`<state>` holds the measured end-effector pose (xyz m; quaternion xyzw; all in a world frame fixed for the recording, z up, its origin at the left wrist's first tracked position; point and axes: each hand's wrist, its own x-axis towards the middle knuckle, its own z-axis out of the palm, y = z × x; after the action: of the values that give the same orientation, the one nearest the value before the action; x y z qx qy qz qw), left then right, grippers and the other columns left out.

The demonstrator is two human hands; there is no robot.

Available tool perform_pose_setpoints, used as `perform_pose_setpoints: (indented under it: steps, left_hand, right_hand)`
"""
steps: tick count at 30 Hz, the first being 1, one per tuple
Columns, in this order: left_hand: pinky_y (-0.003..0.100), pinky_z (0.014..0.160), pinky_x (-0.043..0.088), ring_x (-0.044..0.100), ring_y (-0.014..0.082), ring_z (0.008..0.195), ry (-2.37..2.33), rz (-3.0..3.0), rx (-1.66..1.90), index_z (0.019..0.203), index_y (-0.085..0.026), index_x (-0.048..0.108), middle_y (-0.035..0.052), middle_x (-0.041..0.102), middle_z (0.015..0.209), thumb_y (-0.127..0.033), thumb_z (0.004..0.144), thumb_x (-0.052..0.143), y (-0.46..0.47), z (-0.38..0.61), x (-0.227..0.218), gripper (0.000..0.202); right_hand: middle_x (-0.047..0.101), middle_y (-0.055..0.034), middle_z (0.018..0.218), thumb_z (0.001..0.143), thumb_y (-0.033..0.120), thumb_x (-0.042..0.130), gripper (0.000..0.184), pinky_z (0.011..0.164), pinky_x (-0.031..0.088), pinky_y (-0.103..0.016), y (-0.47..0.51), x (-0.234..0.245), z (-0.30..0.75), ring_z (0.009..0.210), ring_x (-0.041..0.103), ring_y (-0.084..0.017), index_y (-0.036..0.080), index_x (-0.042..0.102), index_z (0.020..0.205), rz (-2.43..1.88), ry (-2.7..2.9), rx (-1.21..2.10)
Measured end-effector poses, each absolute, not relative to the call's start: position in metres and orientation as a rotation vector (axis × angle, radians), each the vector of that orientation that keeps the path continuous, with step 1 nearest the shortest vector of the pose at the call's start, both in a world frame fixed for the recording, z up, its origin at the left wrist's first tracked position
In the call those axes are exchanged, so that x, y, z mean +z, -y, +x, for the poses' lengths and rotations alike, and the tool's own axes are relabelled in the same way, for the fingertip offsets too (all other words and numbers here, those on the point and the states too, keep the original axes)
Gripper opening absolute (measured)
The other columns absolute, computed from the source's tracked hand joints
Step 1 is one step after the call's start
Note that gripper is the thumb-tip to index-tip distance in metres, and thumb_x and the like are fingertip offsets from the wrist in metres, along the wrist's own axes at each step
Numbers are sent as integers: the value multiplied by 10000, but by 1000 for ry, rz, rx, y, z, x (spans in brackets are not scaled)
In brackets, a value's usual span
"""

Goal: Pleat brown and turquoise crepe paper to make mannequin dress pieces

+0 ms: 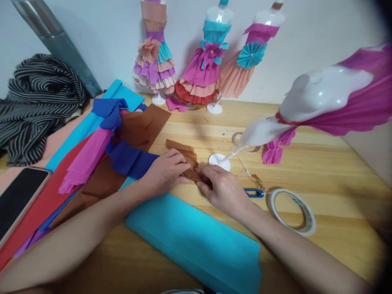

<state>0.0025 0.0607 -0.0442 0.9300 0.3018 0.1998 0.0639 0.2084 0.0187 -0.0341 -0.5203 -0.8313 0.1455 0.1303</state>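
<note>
Between my two hands is a strip of brown crepe paper (187, 154), gathered into small pleats along its near edge. My left hand (167, 169) grips the pleated paper from the left, fingers closed on it. From the right, my right hand (222, 185) pinches the end of the pleats between thumb and fingers. A wide turquoise crepe paper sheet (192, 237) lies flat just below both hands. Right behind my right hand stands the round white base (219, 162) of a mannequin (318, 94) that wears a magenta paper skirt.
Crepe paper in several colours, including a red sheet (58, 196), covers the left side beside a phone (23, 200). Right of my hand lie blue-handled snips (254, 193) and a tape roll (309, 212). Three dressed mannequins, one in turquoise and magenta (203, 69), line the wall.
</note>
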Motion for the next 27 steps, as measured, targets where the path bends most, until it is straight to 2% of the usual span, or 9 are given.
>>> perform_pose_setpoints:
  steps: [4,9,13,16,19,23,27]
  left_hand:
    - [325,753,456,484,205,863,-916,2825,554,867,-146,657,57,608,872,-318,825,661,-59,5,-46,177]
    - [327,763,449,481,200,846,-935,2809,558,839,-144,646,55,600,850,-287,874,595,-58,7,-44,156]
    - [329,757,444,482,200,824,-952,2835,539,869,-150,644,56,606,866,-297,883,579,-57,6,-41,161]
    - [323,750,445,479,200,818,-941,2868,489,887,-148,648,56,600,858,-243,883,571,-55,5,-40,122]
    - [315,759,449,488,197,834,-953,2862,501,912,-149,649,64,598,880,-176,902,508,-56,2,-40,143]
    - [306,757,454,505,194,863,-983,2813,547,927,-150,652,72,597,893,-103,899,437,-58,0,-41,222]
    - [313,711,449,494,198,826,-1008,2827,512,945,-150,657,66,594,863,-82,891,437,-59,1,-43,236]
  right_hand:
    - [663,-105,934,813,172,552,304,647,434,-305,-17,-33,208,797,608,-232,138,584,1113,-1496,2408,388]
    - [642,-93,872,839,180,536,174,652,435,-306,-17,-35,209,795,610,-237,154,635,980,-1455,2447,377]
    - [634,-82,832,833,171,546,88,645,439,-298,-19,-36,209,774,608,-226,156,628,862,-1452,2403,411]
    - [632,-76,809,828,156,541,76,625,435,-297,-19,-37,210,749,604,-221,162,616,813,-1465,2380,386]
    - [643,-83,835,817,148,549,114,618,442,-302,-18,-38,211,744,603,-225,152,624,903,-1464,2373,361]
    - [656,-100,908,809,130,557,337,646,467,-312,-15,-39,212,773,609,-231,118,577,1145,-1406,2361,301]
    - [647,-103,865,834,144,537,264,637,471,-328,-14,-37,211,770,611,-251,129,631,1080,-1368,2420,215]
